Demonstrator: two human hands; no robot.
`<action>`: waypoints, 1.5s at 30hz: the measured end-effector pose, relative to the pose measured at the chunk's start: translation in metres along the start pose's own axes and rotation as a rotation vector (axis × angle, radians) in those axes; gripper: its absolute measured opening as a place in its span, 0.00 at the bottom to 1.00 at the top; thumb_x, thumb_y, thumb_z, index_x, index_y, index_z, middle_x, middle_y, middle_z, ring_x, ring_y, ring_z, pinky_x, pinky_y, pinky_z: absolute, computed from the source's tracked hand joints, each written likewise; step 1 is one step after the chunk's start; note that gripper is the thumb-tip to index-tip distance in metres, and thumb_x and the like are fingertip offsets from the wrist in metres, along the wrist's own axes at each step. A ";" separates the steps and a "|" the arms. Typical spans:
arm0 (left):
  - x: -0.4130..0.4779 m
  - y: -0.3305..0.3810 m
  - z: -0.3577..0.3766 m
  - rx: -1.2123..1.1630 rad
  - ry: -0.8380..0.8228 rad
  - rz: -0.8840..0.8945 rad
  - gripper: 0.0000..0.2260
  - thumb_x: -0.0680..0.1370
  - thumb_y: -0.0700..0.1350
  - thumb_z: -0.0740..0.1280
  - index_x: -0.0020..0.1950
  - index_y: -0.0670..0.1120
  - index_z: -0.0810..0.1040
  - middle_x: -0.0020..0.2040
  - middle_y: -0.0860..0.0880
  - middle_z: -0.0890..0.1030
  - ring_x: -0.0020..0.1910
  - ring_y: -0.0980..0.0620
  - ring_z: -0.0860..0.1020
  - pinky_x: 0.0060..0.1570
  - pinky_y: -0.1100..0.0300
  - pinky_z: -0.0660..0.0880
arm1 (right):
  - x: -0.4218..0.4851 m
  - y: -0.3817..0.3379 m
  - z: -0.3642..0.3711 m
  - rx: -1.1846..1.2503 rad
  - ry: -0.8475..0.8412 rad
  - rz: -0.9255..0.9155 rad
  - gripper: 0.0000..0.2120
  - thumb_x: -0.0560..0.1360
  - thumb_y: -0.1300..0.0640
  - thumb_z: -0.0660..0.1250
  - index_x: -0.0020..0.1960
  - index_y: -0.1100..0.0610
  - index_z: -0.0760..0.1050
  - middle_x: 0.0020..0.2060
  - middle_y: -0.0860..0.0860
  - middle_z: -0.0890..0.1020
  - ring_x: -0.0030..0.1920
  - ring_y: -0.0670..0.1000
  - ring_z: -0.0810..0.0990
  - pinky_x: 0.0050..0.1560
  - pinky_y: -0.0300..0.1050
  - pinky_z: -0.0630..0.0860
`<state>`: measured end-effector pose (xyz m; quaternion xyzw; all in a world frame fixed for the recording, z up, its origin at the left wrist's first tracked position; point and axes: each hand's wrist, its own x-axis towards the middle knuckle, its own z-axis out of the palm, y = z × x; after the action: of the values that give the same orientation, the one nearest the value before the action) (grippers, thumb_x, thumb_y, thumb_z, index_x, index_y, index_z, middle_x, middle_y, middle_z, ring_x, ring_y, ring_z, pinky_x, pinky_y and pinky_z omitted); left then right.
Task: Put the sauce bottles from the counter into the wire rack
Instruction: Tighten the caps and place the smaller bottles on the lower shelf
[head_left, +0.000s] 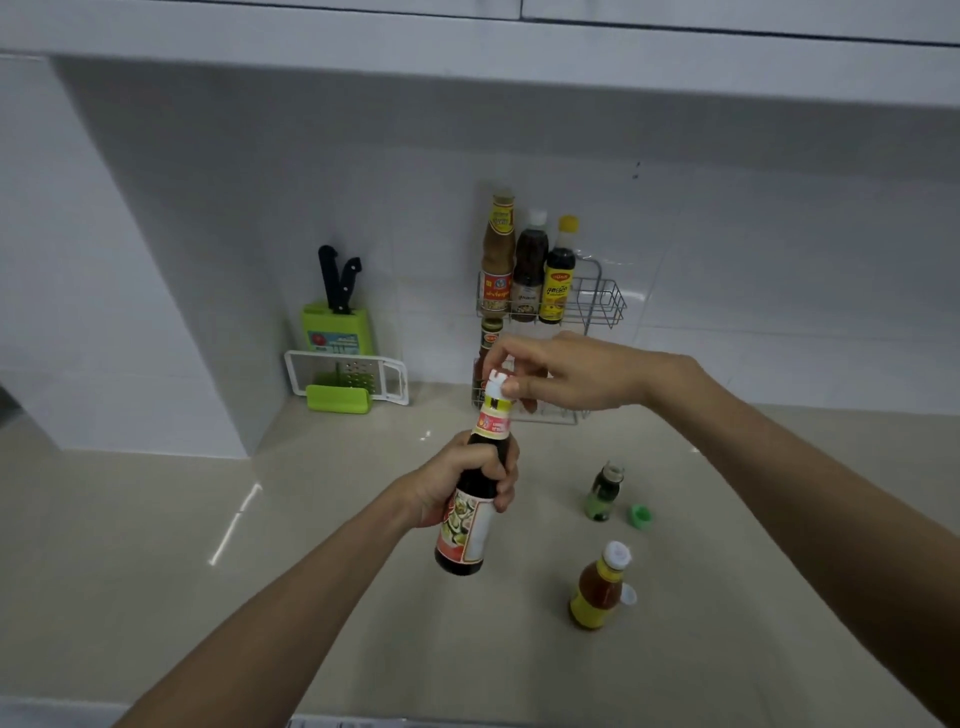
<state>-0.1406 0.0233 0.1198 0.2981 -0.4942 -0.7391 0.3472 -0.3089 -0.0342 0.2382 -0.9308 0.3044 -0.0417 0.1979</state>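
Glass, I think, is the material of the tall dark sauce bottle with the red and white label (475, 499), so it will be heavy for its size, stiff, breakable, and maybe slippery on the smooth neck. The left hand (457, 480) is wrapped tight around its shoulder, just above the label, which seems a good place to hold it. The bottle is tilted, its base hanging free over the beige counter (337, 571), in front of the silver wire rack (597, 304) and below its upper shelf. The right hand (563, 374) pinches the white cap (497, 387) with the fingertips, at the top of the bottle; whether it is turning the cap I cannot tell. Three bottles stand already in the upper shelf of the rack. Further from the rack, on the counter, wait a small green bottle (602, 493) and an orange bottle with a yellow label (597, 587).
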 end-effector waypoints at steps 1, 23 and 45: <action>-0.001 0.001 -0.001 -0.046 -0.071 -0.036 0.08 0.59 0.40 0.65 0.36 0.42 0.72 0.27 0.45 0.72 0.25 0.49 0.71 0.32 0.60 0.70 | 0.000 -0.003 0.005 -0.074 0.062 -0.009 0.12 0.81 0.42 0.53 0.55 0.49 0.68 0.38 0.48 0.81 0.37 0.47 0.79 0.40 0.47 0.75; 0.012 0.001 0.010 0.058 -0.007 0.002 0.05 0.61 0.36 0.63 0.35 0.40 0.72 0.27 0.44 0.73 0.25 0.48 0.72 0.32 0.60 0.71 | 0.010 0.003 0.044 -0.192 0.481 -0.013 0.18 0.79 0.48 0.43 0.43 0.54 0.69 0.29 0.54 0.75 0.27 0.56 0.70 0.30 0.54 0.68; 0.015 0.017 -0.004 0.006 -0.173 -0.140 0.05 0.61 0.36 0.61 0.36 0.40 0.71 0.26 0.44 0.72 0.23 0.48 0.71 0.29 0.62 0.70 | 0.012 0.028 0.013 -0.459 0.309 -0.182 0.25 0.77 0.44 0.46 0.32 0.57 0.70 0.22 0.50 0.69 0.22 0.49 0.61 0.26 0.45 0.61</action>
<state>-0.1420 0.0048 0.1331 0.2682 -0.5023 -0.7831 0.2499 -0.3119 -0.0574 0.2143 -0.9573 0.2476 -0.1308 -0.0714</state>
